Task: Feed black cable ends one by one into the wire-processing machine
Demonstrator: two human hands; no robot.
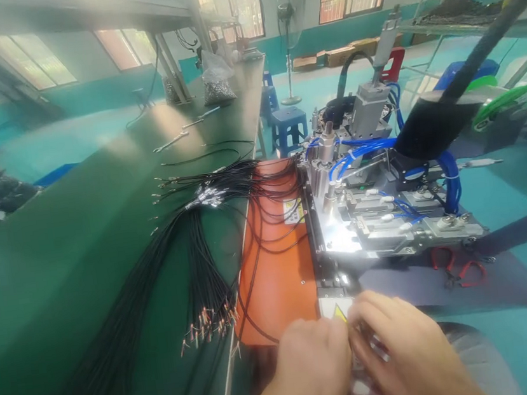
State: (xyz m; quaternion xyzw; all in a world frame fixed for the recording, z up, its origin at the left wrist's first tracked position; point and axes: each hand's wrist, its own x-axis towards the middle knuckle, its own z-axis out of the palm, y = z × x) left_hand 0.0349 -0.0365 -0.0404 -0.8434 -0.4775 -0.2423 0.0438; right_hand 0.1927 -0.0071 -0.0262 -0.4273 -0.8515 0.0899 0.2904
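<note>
My left hand [312, 361] and my right hand [396, 341] are close together at the bottom, in front of a machine [366, 210] with metal cylinders and blue air tubes. Both have curled fingers pressed together; whatever lies between the fingertips is too small and blurred to make out. A label with a yellow triangle [339, 314] shows just behind the fingers. To the left, bundles of black cables [203, 250] with bright metal ends and stripped copper-coloured ends lie on the green table. Some cables loop over the orange panel [277, 272] beside the machine.
Red-handled pliers [472, 273] lie on a grey surface to the right of the machine. Wrenches [170, 142] and a plastic bag of small parts [217, 84] sit farther back on the green table [111, 171]. Beyond are a blue stool [288, 127] and a standing fan [285, 12].
</note>
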